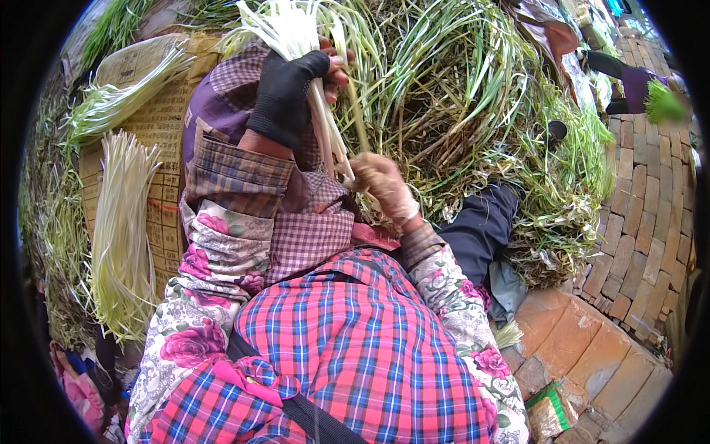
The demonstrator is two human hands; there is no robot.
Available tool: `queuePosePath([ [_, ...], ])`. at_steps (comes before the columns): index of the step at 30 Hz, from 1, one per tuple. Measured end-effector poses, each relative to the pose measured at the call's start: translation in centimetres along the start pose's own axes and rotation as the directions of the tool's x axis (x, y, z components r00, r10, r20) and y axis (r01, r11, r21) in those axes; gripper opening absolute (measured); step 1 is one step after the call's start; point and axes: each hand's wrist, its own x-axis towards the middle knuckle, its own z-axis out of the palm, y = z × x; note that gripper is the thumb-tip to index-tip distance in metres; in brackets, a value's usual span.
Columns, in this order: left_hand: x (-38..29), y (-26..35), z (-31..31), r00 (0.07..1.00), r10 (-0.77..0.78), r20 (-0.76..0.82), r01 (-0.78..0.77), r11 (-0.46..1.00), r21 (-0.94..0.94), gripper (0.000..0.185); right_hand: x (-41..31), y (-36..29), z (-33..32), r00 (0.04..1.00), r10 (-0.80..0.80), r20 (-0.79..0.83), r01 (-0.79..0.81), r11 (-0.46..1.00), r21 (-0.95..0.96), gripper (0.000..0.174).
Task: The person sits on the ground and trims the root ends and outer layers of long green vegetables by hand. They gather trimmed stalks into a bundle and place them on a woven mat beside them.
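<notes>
My left hand [288,91], in a black fingerless glove, grips a bunch of pale leafy stalks [283,28] near the top middle. The stalks slant down from it, their white lower ends [335,144] reaching towards my right hand. My right hand [385,180], blurred and wearing a light covering, is at those lower ends with its fingers bent; a yellowish strand [356,114] runs up from it. Whether it pinches a stalk is not plain. On the printed sacking at the left lie a long bundle of pale stalks [122,222] and a smaller greenish-white bundle [130,94].
A large heap of green and dry stalks [460,100] rises beyond my hands. Printed sacking [169,144] lies at the left. Brick paving [643,222] spreads at the right, where another person [632,83] is near green stalks. A small green-edged packet [549,410] lies lower right.
</notes>
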Motion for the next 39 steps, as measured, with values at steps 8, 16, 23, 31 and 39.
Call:
queuePosePath([
  [8,-1.1,-1.6,2.7,0.969,-0.190,0.159,0.129,0.935,0.329,0.053,-0.5,-7.5,1.0,0.985,-0.070,-0.159,0.071,0.997,0.000,0.032],
  [16,-0.7,-1.2,1.7,0.998,-0.051,0.035,0.046,0.991,0.129,0.022,-0.6,-3.9,-0.9,0.968,-0.087,-0.235,0.111,0.990,0.091,0.037],
  [23,0.3,-0.6,1.1,0.998,0.059,0.006,-0.060,0.996,0.062,0.032,4.3,5.3,-6.5,0.885,-0.042,-0.463,-0.298,0.713,-0.634,0.030],
  [31,-0.2,-1.6,2.2,0.997,-0.073,0.013,0.071,0.992,0.100,0.029,1.8,2.4,-6.0,0.878,0.026,-0.479,-0.281,0.838,-0.469,0.019],
  [39,-1.2,-3.5,3.9,0.970,-0.230,0.086,0.211,0.960,0.184,0.031,-4.2,-6.5,-1.3,0.961,0.003,-0.276,-0.023,0.997,-0.069,0.013],
])
